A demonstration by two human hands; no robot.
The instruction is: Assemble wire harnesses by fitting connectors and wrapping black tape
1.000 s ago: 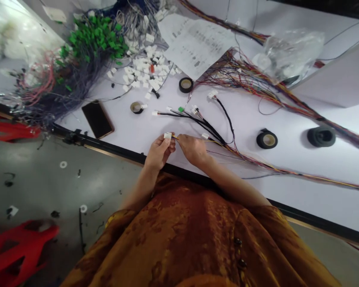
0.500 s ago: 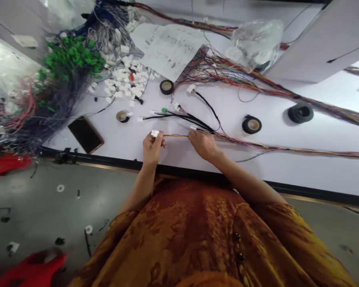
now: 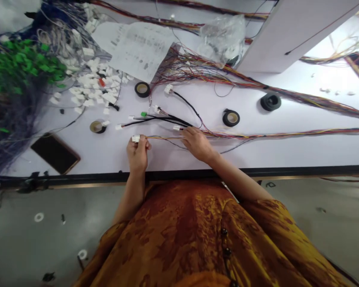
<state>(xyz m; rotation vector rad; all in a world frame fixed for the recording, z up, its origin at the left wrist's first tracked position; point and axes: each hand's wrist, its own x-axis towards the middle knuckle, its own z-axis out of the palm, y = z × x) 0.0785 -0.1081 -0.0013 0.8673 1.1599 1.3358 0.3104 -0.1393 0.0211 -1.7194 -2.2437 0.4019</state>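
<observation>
A white plug connector (image 3: 135, 138) is pinched between the thumb and fingers of my left hand (image 3: 137, 156), near the table's front edge. From it thin yellow and dark wires (image 3: 164, 137) stretch to the right, nearly straight. My right hand (image 3: 199, 144) has its fingers closed over these wires where they meet the wire harness (image 3: 242, 136); its fingertips are partly hidden. Just beyond the hands lie black-sleeved branches (image 3: 170, 118) with white connectors on their ends. One white connector (image 3: 176, 128) rests right by my right fingers. A small green connector (image 3: 144, 114) lies among the branches.
Rolls of black tape (image 3: 231, 118) lie about the table, with a phone (image 3: 55, 153) at left. Loose white connectors (image 3: 92, 85), green connectors (image 3: 24, 63) and a printed sheet (image 3: 140, 48) are behind. A thick wire bundle (image 3: 287, 93) crosses the back right.
The view has swung to the right, so the table's things appear further left. My right hand has moved right along the wires, further from my left hand, which keeps the connector.
</observation>
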